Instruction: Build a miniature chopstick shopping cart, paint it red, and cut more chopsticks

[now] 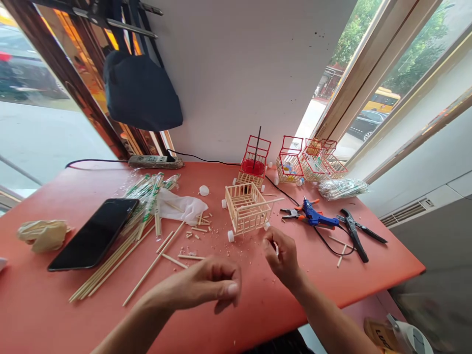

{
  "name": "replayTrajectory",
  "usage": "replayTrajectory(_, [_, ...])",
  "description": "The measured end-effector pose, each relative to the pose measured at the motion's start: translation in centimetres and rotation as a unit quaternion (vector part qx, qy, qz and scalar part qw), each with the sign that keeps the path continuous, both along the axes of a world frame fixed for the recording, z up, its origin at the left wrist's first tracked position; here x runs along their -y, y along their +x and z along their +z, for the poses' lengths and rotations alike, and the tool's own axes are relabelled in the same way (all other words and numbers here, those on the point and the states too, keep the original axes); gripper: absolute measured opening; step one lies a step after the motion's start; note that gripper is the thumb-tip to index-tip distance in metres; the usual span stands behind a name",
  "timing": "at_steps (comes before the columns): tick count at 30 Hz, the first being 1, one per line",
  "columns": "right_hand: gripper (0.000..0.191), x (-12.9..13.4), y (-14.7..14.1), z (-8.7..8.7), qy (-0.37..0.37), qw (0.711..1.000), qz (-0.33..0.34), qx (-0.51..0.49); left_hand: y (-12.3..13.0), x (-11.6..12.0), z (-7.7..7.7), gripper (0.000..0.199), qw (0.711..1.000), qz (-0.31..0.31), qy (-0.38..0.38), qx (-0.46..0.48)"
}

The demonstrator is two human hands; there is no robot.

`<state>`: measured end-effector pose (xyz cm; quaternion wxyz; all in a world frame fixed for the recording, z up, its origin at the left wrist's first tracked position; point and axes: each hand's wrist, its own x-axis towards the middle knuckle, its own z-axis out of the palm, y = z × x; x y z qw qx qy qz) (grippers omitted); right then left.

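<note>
hands (214, 282) near pale slatted cart (253, 212)

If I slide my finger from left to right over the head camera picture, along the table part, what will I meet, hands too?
Going by their middles: tan wad, phone, left hand, plain cart, right hand, blue glue gun, big black pliers.
</note>
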<state>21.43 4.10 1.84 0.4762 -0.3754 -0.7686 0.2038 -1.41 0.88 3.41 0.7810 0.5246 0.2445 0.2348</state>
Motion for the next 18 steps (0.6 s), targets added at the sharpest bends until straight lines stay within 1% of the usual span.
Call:
replayTrajectory(1, [0.027,0.1,0.1,0.2,0.000,1.000,0.010,-0.004,-1.1,-0.2,0.5,0.042,0.999,0.024,0.028,-0.020])
replayTrajectory(2, [0.028,0.1,0.1,0.2,0.003,1.000,0.024,-0.007,-2.2,-0.6,0.8,0.041,0.994,0.090,0.059,-0.036])
replayTrajectory(3, [0.029,0.2,0.1,0.3,0.009,0.999,0.042,-0.007,-3.1,-1.0,0.9,0.037,0.977,0.188,0.089,-0.053])
replayTrajectory(4, [0.030,0.3,0.0,0.2,0.017,0.998,0.061,-0.003,-4.0,-1.4,0.9,0.032,0.942,0.304,0.118,-0.073])
replayTrajectory(5, [0.029,0.4,-0.1,0.1,0.026,0.997,0.079,0.003,-4.8,-1.9,0.8,0.026,0.893,0.415,0.144,-0.099])
replayTrajectory(6, [0.029,0.5,-0.2,0.0,0.034,0.995,0.096,0.011,-5.5,-2.5,0.6,0.020,0.836,0.506,0.166,-0.134])
replayTrajectory(7, [0.028,0.6,-0.3,-0.1,0.043,0.993,0.108,0.020,-6.2,-3.0,0.3,0.015,0.780,0.570,0.186,-0.177])
replayTrajectory(8, [0.028,0.6,-0.4,-0.2,0.048,0.992,0.115,0.028,-6.8,-3.5,0.0,0.011,0.735,0.605,0.208,-0.227])
replayTrajectory(9, [0.028,0.7,-0.4,-0.3,0.052,0.991,0.119,0.036,-7.4,-3.9,-0.4,0.011,0.700,0.616,0.231,-0.277])
replayTrajectory(10, [0.028,0.7,-0.5,-0.4,0.054,0.990,0.121,0.043,-7.9,-4.3,-0.8,0.014,0.678,0.608,0.256,-0.324])
replayTrajectory(11, [0.028,0.7,-0.5,-0.5,0.054,0.990,0.122,0.048,-8.3,-4.7,-1.3,0.020,0.664,0.589,0.279,-0.367])
replayTrajectory(12, [0.027,0.7,-0.5,-0.5,0.054,0.990,0.124,0.051,-8.7,-5.0,-1.8,0.025,0.657,0.562,0.300,-0.403])
replayTrajectory(15, [0.026,0.8,-0.5,-0.7,0.060,0.988,0.136,0.051,-9.2,-5.9,-3.4,0.037,0.650,0.477,0.347,-0.480])
replayTrajectory(16, [0.025,0.8,-0.6,-0.7,0.064,0.987,0.142,0.049,-9.2,-6.2,-3.8,0.040,0.642,0.454,0.360,-0.502])
replayTrajectory(18, [0.025,0.8,-0.6,-0.7,0.070,0.985,0.152,0.047,-9.3,-6.7,-4.1,0.046,0.617,0.423,0.380,-0.544])
